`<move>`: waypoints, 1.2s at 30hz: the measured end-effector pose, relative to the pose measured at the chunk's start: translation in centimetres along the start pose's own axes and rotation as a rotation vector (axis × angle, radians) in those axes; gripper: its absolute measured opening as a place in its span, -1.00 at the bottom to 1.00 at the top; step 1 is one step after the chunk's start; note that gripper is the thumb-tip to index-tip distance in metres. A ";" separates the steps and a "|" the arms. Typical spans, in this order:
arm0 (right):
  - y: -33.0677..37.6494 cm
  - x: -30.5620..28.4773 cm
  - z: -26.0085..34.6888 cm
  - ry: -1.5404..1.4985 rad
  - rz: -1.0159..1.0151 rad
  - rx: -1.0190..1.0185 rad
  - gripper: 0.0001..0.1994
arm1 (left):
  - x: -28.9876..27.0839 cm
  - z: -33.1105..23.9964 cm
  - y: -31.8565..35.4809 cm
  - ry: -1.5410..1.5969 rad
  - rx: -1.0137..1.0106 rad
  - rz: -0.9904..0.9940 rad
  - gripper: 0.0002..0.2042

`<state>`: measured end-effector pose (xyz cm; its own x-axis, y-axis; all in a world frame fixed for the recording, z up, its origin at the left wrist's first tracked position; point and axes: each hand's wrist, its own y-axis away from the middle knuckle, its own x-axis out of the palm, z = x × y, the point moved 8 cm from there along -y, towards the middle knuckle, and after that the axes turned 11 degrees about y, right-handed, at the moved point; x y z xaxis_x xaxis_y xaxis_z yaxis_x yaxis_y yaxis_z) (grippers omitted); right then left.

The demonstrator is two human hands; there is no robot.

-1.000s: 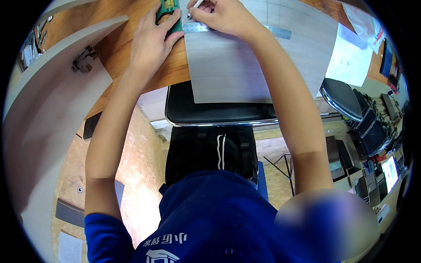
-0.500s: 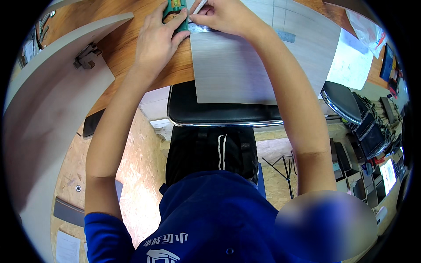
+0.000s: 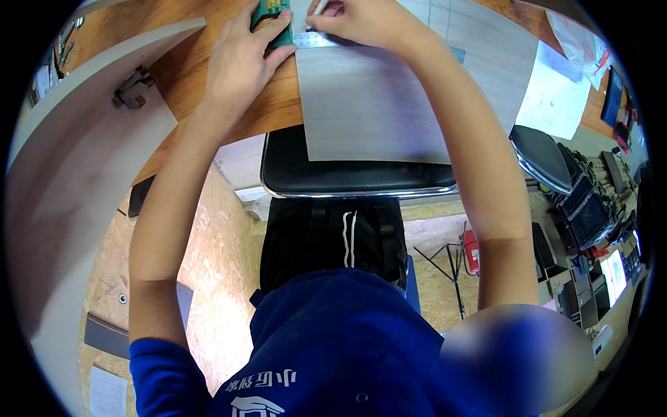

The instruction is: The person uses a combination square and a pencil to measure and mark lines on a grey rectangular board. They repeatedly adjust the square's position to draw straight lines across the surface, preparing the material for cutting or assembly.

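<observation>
At the top of the head view, a pale grey wood-grain panel (image 3: 368, 104) lies on the wooden table (image 3: 274, 104). Against its left edge sits a try square with a green handle (image 3: 286, 36), which has a yellowish level vial. Its metal ruler blade (image 3: 316, 39) extends right across the panel. My left hand (image 3: 240, 59) is closed round the green handle, thumb along its near end. In a pinch, my right hand (image 3: 368, 24) holds a slim white pen (image 3: 320, 7), its tip down near the blade's far edge. My right hand and forearm hide part of the panel.
At left stands a curved white board with a metal hinge (image 3: 135, 89). A black padded stool (image 3: 347, 179) is under the panel's near edge. Paper (image 3: 556, 97) and a clear plastic bag (image 3: 580, 45) lie at right. A tripod (image 3: 455, 267) and red extinguisher (image 3: 472, 251) stand below.
My right hand and the pen have shifted slightly right along the ruler, away from the green handle. My left hand keeps its hold on the square. The whole view has moved a little.
</observation>
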<state>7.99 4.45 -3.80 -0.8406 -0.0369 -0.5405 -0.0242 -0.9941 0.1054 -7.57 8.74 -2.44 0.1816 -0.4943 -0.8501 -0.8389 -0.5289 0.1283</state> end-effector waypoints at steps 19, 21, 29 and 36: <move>12.6 -0.9 0.2 0.452 -0.158 -0.122 -0.55 | -0.4 -0.1 -0.2 0.019 0.012 0.018 -0.46; 13.2 -0.3 0.0 0.435 -0.217 -0.150 -0.55 | -0.3 0.0 0.0 0.044 -0.025 0.047 -0.46; 14.1 0.1 -0.6 0.425 -0.261 -0.172 -0.71 | 1.4 -6.7 2.6 -0.082 0.140 0.094 -0.46; 13.9 -0.6 -0.9 0.309 -0.268 -0.122 -0.60 | 7.4 -10.6 4.0 0.095 0.155 0.209 -0.41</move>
<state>8.65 -9.45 -2.80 -0.6110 0.2145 -0.7620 -0.1401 -0.9767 -0.1626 -4.17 -4.32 -2.84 0.0369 -0.6479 -0.7608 -0.9306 -0.2997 0.2101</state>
